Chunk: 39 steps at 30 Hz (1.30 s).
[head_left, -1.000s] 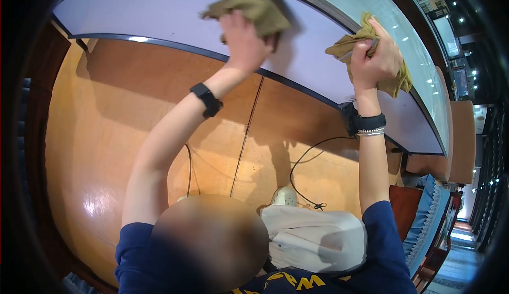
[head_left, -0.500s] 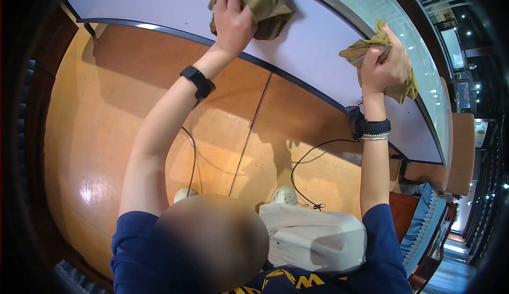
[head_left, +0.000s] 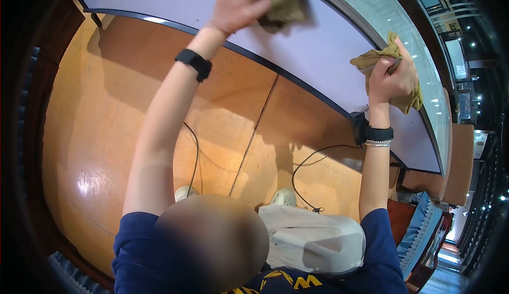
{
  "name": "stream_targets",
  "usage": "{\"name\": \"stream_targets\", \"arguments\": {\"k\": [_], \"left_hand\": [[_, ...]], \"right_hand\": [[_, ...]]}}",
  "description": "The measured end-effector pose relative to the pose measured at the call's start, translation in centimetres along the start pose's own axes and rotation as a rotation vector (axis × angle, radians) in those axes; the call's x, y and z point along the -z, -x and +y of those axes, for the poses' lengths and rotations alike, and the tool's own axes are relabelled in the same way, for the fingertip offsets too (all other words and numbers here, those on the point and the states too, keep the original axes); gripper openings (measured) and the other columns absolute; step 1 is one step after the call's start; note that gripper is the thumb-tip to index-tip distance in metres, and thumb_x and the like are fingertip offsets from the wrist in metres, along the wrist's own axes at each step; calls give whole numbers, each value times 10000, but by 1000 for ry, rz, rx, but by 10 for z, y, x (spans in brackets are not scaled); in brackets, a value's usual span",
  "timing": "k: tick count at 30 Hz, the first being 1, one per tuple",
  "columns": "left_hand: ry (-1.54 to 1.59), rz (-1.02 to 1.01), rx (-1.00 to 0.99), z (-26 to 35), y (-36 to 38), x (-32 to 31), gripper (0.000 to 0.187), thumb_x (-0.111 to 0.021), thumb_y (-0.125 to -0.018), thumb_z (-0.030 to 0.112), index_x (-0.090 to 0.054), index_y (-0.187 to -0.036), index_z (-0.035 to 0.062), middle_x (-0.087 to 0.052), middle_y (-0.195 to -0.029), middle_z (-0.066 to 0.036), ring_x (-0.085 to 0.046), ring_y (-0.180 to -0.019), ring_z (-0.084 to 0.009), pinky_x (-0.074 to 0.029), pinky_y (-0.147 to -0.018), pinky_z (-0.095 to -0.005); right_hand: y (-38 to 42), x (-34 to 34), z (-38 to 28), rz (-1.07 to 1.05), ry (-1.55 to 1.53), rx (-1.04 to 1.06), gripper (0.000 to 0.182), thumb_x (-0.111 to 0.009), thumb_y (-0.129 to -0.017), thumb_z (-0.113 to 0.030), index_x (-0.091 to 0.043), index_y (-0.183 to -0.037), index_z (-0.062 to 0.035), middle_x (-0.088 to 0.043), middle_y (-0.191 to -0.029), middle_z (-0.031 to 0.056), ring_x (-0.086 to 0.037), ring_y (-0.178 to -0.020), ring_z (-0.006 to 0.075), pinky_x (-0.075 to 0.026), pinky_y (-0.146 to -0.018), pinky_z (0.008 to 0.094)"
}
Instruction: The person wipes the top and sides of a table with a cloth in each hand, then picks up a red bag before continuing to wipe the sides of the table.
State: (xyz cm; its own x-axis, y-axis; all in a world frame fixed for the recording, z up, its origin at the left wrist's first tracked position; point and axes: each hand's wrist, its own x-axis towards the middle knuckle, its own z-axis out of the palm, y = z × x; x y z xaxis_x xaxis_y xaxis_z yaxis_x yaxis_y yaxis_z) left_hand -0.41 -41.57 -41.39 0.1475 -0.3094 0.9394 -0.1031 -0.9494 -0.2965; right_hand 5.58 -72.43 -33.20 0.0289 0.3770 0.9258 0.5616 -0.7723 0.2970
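My left hand (head_left: 238, 6) is closed on an olive-green cloth (head_left: 283, 5), its fingers bunched into the fabric over a white panel (head_left: 323, 50). Motion blurs this hand and cloth slightly, and the cloth's top is cut off by the frame. To the right, my right hand (head_left: 395, 79) grips a second olive-green cloth (head_left: 371, 59) at the panel's dark upper frame, beside the glass. A small grey piece (head_left: 395, 65) shows between the thumb and fingers; what it is I cannot make out.
The panel's dark lower edge (head_left: 260, 59) runs above a wooden floor (head_left: 122, 124). Thin black cables (head_left: 295, 172) lie near my shoes (head_left: 283, 197). Glass (head_left: 419, 55) borders the panel on the right. A chair with a blue lace-trimmed cover (head_left: 421, 230) stands at lower right.
My left hand and its cloth have moved up the panel, away from the lower edge. My right hand keeps its cloth near the same frame spot. The view has tilted a little.
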Motion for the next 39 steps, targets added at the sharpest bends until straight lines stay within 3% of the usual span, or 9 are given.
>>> {"name": "stream_targets", "arguments": {"k": [1,2,10,12,22,26,28,32,39], "left_hand": [[-28,37,39,-10,5,0,119,-600,-549,132,-541,-652,121,-476,-762,-77,-478,-702,-272,-415,-571,-356],[18,-58,88,-16,10,9,127,-562,-643,113,-618,-756,105,-499,-787,-117,-478,-747,-310,-412,-608,-401],[-195,11,206,-30,9,28,268,-596,-559,106,-620,-825,85,-513,-875,-161,-480,-767,-327,-422,-618,-414],[-155,-10,209,-23,20,19,110,-610,-531,116,-545,-618,102,-475,-763,-99,-480,-705,-284,-420,-580,-374],[178,74,-2,41,-23,-18,99,-580,-593,195,-506,-657,183,-490,-822,-22,-515,-790,-187,-443,-510,-266],[66,90,11,-11,6,-5,130,-622,-547,172,-524,-633,162,-487,-804,-36,-509,-766,-223,-448,-521,-310],[47,18,-5,-43,27,7,240,-625,-550,116,-623,-785,65,-525,-881,-151,-503,-755,-332,-432,-611,-421],[-211,35,226,-61,26,26,282,-646,-564,88,-656,-845,89,-546,-892,-181,-519,-793,-352,-445,-641,-439],[130,127,461,-6,18,9,216,-603,-555,24,-595,-756,-55,-530,-837,-211,-509,-780,-380,-420,-639,-435]], "right_hand": [[1,0,0,-5,2,0,277,-487,-713,-133,-642,-940,-163,-667,-926,-46,-619,-779,153,-442,-700,282],[0,-1,0,7,-15,0,276,-487,-714,-131,-642,-941,-162,-667,-926,-46,-619,-782,153,-442,-701,282],[0,-5,0,54,-34,0,266,-480,-721,-146,-639,-934,-171,-667,-929,-49,-613,-769,157,-434,-686,293],[1,-3,-1,21,31,-18,263,-478,-725,-154,-637,-934,-172,-667,-930,-46,-612,-760,163,-430,-692,298],[-1,-4,-4,42,-11,-6,271,-476,-730,-155,-637,-948,-170,-670,-928,-35,-604,-748,174,-422,-721,307],[-1,-4,-4,62,-10,-30,276,-462,-735,-148,-644,-942,-154,-668,-925,-26,-605,-759,188,-416,-711,315],[1,-5,-4,63,-6,-32,268,-469,-733,-168,-635,-943,-166,-669,-922,-28,-602,-751,177,-415,-714,307],[0,-6,-7,94,-9,-37,258,-462,-730,-162,-626,-929,-166,-663,-910,-36,-599,-746,173,-409,-706,304],[1,-7,-6,93,9,-45,257,-458,-731,-155,-614,-934,-173,-656,-902,-52,-587,-739,154,-384,-700,288]]}}
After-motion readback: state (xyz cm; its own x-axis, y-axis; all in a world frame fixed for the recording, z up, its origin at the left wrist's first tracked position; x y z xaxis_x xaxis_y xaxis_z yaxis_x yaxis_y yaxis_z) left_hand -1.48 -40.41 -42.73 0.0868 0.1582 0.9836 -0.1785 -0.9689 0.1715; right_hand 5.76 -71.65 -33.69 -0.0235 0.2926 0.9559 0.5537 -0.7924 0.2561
